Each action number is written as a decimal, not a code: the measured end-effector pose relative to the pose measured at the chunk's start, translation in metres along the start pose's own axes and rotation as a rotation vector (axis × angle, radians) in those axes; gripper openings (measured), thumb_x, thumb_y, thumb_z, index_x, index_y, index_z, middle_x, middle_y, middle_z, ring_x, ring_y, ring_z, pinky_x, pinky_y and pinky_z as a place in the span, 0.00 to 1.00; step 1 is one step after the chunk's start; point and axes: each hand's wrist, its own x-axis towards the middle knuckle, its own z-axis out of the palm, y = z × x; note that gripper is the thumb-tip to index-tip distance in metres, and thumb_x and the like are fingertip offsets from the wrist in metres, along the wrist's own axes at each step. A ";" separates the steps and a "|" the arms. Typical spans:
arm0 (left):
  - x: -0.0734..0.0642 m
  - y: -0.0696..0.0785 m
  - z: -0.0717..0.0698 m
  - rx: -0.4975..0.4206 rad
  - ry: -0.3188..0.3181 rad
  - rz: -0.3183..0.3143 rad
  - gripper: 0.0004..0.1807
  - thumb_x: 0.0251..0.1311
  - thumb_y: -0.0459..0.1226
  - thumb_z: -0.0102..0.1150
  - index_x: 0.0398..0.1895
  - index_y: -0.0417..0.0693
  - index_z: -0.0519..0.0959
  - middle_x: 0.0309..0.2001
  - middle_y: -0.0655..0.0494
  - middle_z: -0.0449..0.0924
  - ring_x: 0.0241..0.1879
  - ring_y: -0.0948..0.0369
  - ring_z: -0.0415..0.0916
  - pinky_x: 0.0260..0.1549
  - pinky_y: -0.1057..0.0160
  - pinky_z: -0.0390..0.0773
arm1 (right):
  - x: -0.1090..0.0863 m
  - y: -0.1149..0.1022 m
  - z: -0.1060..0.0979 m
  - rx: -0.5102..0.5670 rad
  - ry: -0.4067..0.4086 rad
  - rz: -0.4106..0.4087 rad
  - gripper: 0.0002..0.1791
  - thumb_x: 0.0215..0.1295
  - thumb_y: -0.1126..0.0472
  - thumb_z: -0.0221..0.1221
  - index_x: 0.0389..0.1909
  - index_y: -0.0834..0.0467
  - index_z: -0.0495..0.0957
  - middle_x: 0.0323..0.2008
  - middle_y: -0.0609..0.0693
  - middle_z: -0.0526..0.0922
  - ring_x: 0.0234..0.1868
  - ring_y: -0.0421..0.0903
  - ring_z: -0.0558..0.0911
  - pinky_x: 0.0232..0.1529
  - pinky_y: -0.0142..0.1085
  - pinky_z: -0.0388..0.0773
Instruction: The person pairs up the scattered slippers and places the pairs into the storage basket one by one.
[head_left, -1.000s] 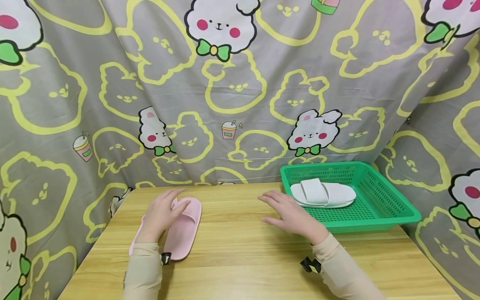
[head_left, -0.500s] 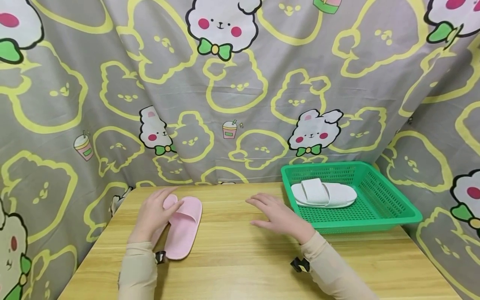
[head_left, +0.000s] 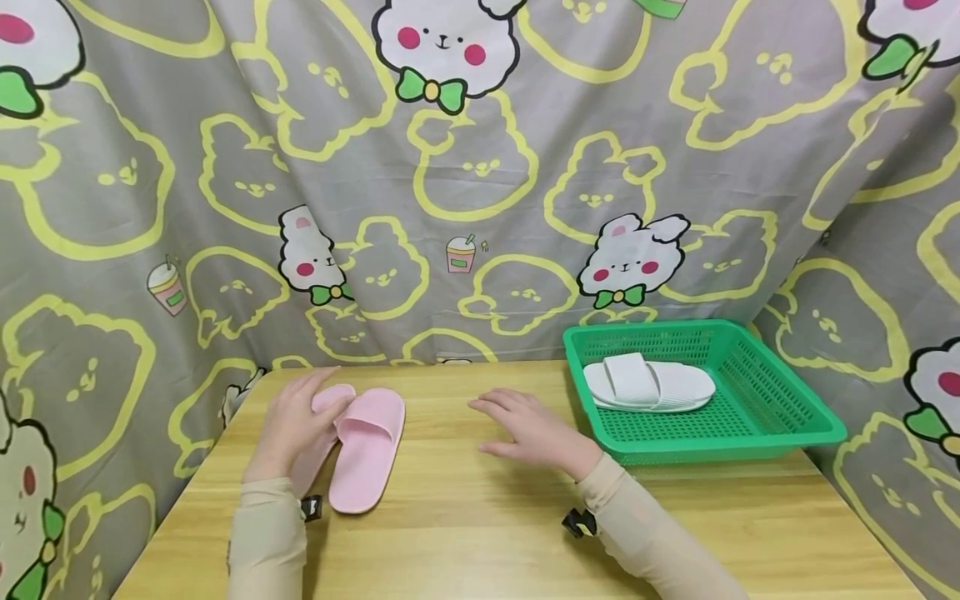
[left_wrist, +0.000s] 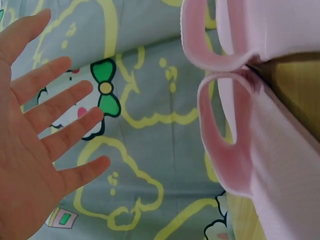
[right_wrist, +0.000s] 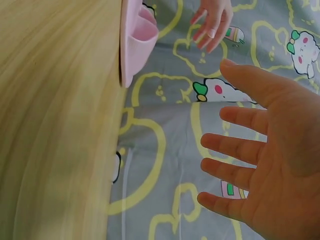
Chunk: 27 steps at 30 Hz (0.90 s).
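Observation:
A pair of pink slippers [head_left: 363, 467] lies on the left of the wooden table, toes pointing to the back. In the head view my left hand [head_left: 288, 425] hovers over the left one and hides part of it. The left wrist view shows that hand [left_wrist: 45, 135] with fingers spread, apart from the slippers [left_wrist: 285, 145] and holding nothing. My right hand [head_left: 536, 433] is above the middle of the table, fingers extended, nothing in its grasp. In the right wrist view its palm [right_wrist: 285, 165] faces the left side, where the pink slippers [right_wrist: 140, 42] stand farther off.
At the back right stands a green plastic basket [head_left: 780, 450] with perforated walls. White slippers [head_left: 682, 385] lie inside it, toward its left. A grey curtain [head_left: 510, 192] with a cartoon print hangs behind and beside the wooden table [head_left: 465, 533].
My right hand has moved left, away from the green basket. The left hand has drifted a little left, showing more of the left pink slipper. The slippers have stayed in place.

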 end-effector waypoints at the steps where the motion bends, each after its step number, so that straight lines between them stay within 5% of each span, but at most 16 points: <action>1: 0.001 -0.001 -0.001 0.002 -0.008 -0.009 0.31 0.60 0.53 0.62 0.64 0.48 0.73 0.62 0.42 0.75 0.61 0.38 0.69 0.59 0.35 0.64 | 0.002 0.000 0.001 -0.004 -0.004 -0.003 0.35 0.66 0.38 0.56 0.70 0.50 0.65 0.66 0.51 0.72 0.69 0.52 0.69 0.68 0.53 0.66; 10: 0.002 -0.013 -0.007 -0.002 -0.068 -0.065 0.36 0.60 0.59 0.59 0.67 0.50 0.70 0.66 0.40 0.71 0.65 0.37 0.64 0.62 0.34 0.61 | 0.017 -0.009 0.011 0.019 -0.069 -0.009 0.37 0.66 0.39 0.57 0.71 0.50 0.63 0.67 0.52 0.70 0.70 0.52 0.68 0.69 0.52 0.64; 27: -0.010 -0.032 -0.015 0.133 -0.196 -0.036 0.37 0.60 0.58 0.59 0.66 0.45 0.69 0.64 0.34 0.71 0.63 0.33 0.65 0.60 0.31 0.60 | 0.033 -0.029 0.028 -0.005 -0.139 -0.027 0.37 0.67 0.39 0.55 0.73 0.49 0.60 0.68 0.51 0.69 0.71 0.51 0.67 0.69 0.50 0.65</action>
